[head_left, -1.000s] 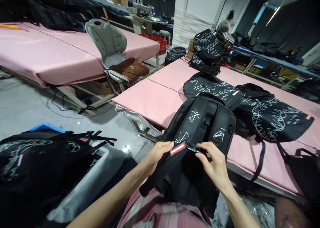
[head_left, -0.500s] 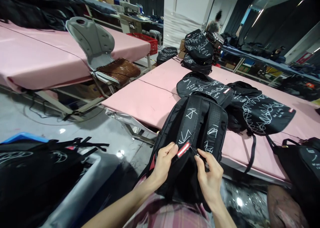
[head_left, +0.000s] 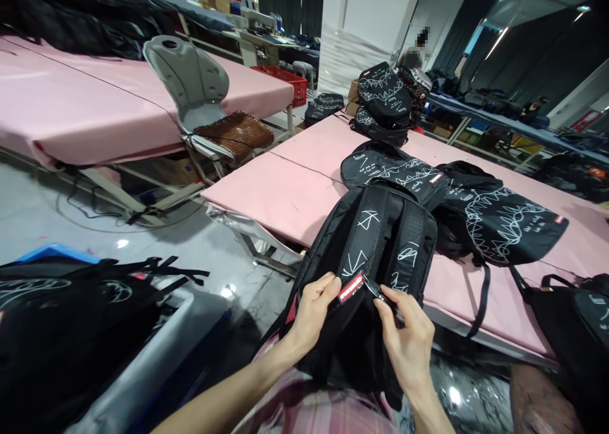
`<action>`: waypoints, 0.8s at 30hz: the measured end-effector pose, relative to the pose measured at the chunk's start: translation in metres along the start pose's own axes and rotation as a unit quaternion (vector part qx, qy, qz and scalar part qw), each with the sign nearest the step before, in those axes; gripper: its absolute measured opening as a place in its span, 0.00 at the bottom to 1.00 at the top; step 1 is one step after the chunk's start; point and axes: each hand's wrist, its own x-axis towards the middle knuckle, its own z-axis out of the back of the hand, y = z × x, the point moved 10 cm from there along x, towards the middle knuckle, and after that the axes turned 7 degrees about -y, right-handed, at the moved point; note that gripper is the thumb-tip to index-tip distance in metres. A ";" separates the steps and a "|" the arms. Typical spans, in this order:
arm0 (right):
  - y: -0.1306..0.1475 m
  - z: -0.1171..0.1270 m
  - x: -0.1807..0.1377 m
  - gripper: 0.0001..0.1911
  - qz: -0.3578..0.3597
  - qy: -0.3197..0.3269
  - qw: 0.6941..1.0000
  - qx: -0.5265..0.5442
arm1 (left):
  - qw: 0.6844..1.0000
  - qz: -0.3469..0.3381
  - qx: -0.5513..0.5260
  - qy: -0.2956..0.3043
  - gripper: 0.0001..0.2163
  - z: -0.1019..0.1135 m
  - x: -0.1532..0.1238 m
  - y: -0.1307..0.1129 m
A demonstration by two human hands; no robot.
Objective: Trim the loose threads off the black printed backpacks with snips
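Observation:
A black backpack [head_left: 380, 231] with white line drawings stands on my lap, its back panel and shoulder straps facing me, its top leaning on the pink table edge. My left hand [head_left: 311, 310] grips a shoulder strap just below a small red label [head_left: 351, 287]. My right hand [head_left: 404, 332] pinches a small dark metal tool [head_left: 375, 288] whose tip meets the strap beside the label. Both hands are closed.
More black backpacks [head_left: 504, 221] lie on the pink padded table [head_left: 285, 190], with a stack [head_left: 383, 98] at its far end. Another pile of backpacks [head_left: 61, 320] sits at my left. A grey chair [head_left: 204, 98] stands by a second pink table [head_left: 71, 110]. A person is far behind.
My hands and the backpack have drawn closer to my body and the view has shifted slightly. The grip on the strap and the tool is unchanged.

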 end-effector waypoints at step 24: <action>-0.006 -0.010 0.005 0.09 -0.022 0.021 0.999 -0.024 | 0.993 -0.082 0.075 0.028 0.17 0.000 0.001 -0.024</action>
